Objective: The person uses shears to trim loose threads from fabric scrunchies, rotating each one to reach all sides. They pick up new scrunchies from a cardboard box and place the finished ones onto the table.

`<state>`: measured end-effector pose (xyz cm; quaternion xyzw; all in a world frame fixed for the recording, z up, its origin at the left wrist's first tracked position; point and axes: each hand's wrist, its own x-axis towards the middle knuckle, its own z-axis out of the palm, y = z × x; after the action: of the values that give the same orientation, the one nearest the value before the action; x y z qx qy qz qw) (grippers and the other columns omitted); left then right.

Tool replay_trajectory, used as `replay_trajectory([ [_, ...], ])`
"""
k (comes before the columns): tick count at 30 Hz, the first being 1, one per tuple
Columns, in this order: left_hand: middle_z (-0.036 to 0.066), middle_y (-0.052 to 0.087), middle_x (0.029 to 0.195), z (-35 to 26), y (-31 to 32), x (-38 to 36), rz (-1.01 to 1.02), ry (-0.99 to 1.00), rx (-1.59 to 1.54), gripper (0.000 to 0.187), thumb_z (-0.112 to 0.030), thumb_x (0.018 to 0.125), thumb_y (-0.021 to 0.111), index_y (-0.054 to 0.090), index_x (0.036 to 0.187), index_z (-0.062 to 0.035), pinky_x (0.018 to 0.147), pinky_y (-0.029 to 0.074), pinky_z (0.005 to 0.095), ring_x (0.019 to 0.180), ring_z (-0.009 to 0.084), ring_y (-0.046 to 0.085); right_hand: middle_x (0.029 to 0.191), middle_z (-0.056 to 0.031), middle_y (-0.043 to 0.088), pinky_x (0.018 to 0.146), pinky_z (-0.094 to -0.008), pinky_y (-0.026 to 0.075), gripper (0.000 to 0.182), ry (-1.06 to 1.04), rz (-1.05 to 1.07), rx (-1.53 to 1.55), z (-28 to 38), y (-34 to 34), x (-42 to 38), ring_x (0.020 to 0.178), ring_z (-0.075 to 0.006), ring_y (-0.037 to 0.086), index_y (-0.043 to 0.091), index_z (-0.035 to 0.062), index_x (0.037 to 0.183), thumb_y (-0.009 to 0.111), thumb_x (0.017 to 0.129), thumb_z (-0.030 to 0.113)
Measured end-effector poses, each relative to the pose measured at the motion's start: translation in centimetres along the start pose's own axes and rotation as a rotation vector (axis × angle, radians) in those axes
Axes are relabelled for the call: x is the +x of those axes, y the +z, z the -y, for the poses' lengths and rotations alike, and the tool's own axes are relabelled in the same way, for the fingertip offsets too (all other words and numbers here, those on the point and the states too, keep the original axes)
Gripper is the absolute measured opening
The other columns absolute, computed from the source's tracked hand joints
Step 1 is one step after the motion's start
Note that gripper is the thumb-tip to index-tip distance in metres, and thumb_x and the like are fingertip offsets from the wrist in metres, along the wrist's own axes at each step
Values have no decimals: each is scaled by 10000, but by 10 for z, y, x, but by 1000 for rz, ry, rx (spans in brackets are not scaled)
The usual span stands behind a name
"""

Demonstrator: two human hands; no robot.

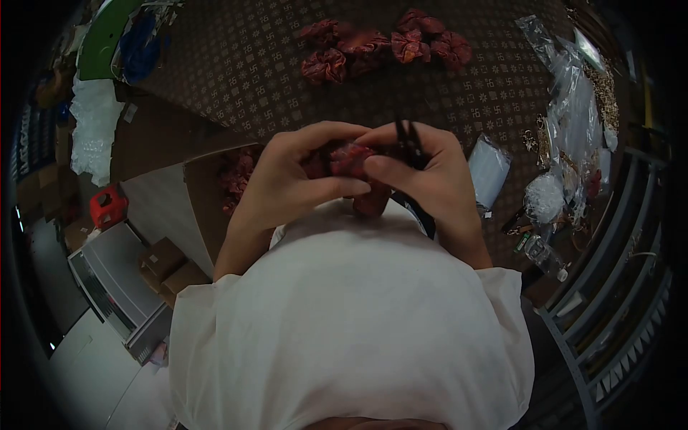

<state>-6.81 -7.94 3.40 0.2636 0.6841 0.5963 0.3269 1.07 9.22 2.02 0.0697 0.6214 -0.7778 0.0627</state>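
Close to my chest, my left hand (308, 165) and my right hand (423, 168) both pinch a piece of dark red fabric (350, 159), thumbs on its near side. Part of the fabric hangs below my fingers. A dark, pointed tool (410, 143), perhaps scissors or tweezers, sticks up from my right hand; its lower part is hidden. Beyond my hands, several gathered red fabric pieces (324, 66) lie on the brown patterned cloth (287, 93).
More red pieces (236, 175) fill a cardboard box at the left. On the right lie a plastic packet (489, 172), clear plastic bags (577, 107) and a clear bottle (545, 256). A metal rack (609, 265) stands far right, a red container (109, 206) far left.
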Motion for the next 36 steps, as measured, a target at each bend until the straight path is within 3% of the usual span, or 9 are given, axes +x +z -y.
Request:
replay_trajectory([
  [1,105,631,886,-1,0,0,-46,-184,-226,440,-34,656,765,574,1047,36,690,525,251,793,157,630,856,-73,642,704,-228,484,202,30,-69,184,1,-3,0,757,-110,601,619,-25,952,658,784,81],
  [2,105,631,886,1,-1,0,-41,-186,-224,440,-34,656,765,574,1047,36,690,525,251,793,157,630,857,-75,642,713,-237,489,227,61,-141,370,1,-5,0,769,-119,605,614,-24,969,664,793,110],
  [4,72,635,805,9,-5,-3,-113,-165,-488,319,30,665,729,601,957,24,679,526,247,724,132,625,876,-82,638,725,-229,481,261,54,-201,335,-5,-9,-2,797,-112,597,594,-26,1016,646,812,128],
  [6,69,633,808,14,-3,-3,-131,-162,-506,284,33,673,719,600,931,13,670,526,243,721,126,623,886,-72,629,702,-215,471,253,92,2,364,-10,-13,-6,803,-97,585,594,-27,1008,653,802,110],
  [12,51,627,794,8,0,-7,-176,-238,-502,215,-7,704,702,595,890,-6,641,518,226,715,104,614,814,-36,602,614,-194,430,144,-73,46,13,-11,-12,-7,707,-60,543,606,-27,917,633,800,55],
  [22,12,617,760,0,3,-11,-189,-247,-398,183,-68,781,646,619,952,-9,549,445,157,655,36,563,760,-20,545,588,-205,409,130,89,45,274,-10,-9,-8,672,-55,511,591,-48,882,615,810,58],
  [25,12,617,755,0,3,-10,-201,-261,-363,164,-80,796,641,622,942,-10,542,442,157,652,32,557,796,-51,538,599,-216,415,158,-24,-87,-60,-10,-3,-8,675,-82,516,596,-45,906,623,800,69],
  [27,11,616,751,-3,5,-9,-216,-278,-362,152,-81,804,634,625,937,-9,539,439,158,649,30,553,828,-78,524,570,-229,415,278,-389,-359,-505,-7,0,-7,670,-117,519,607,-30,998,669,762,102],
  [36,-11,584,730,-6,5,-11,-152,-284,-424,122,-96,842,588,644,895,-1,531,410,167,624,37,526,643,-43,529,468,-267,403,429,-657,-234,-756,-9,-1,-11,551,-168,501,647,60,1054,735,636,84],
])
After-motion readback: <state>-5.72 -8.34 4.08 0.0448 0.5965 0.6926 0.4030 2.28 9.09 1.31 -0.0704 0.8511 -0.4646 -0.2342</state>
